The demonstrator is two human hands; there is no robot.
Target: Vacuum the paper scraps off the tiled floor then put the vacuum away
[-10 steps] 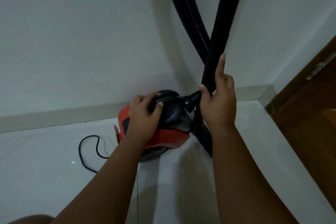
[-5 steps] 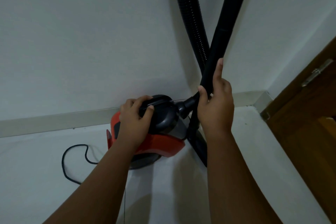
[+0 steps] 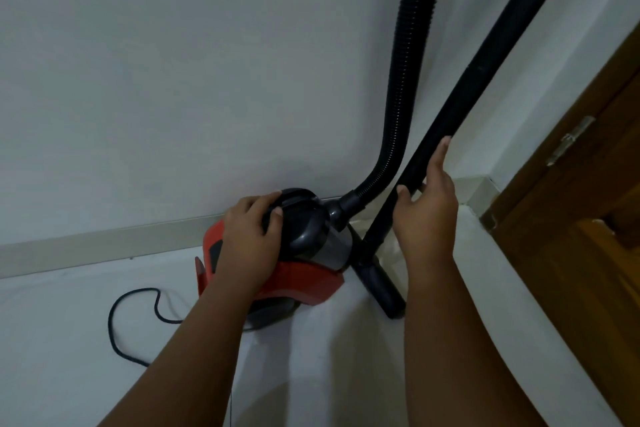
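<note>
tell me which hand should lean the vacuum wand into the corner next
Right, likely. The right hand already holds the black wand, thumb curled round it, beside the corner skirting. The left hand grips the handle on the red vacuum canister, farther from that corner.

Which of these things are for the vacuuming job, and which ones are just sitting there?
For the job:
vacuum, gripped by the left hand
hose
tube, held by the right hand
cord on the floor

Just there:
door
hinge
skirting board
wall
</note>
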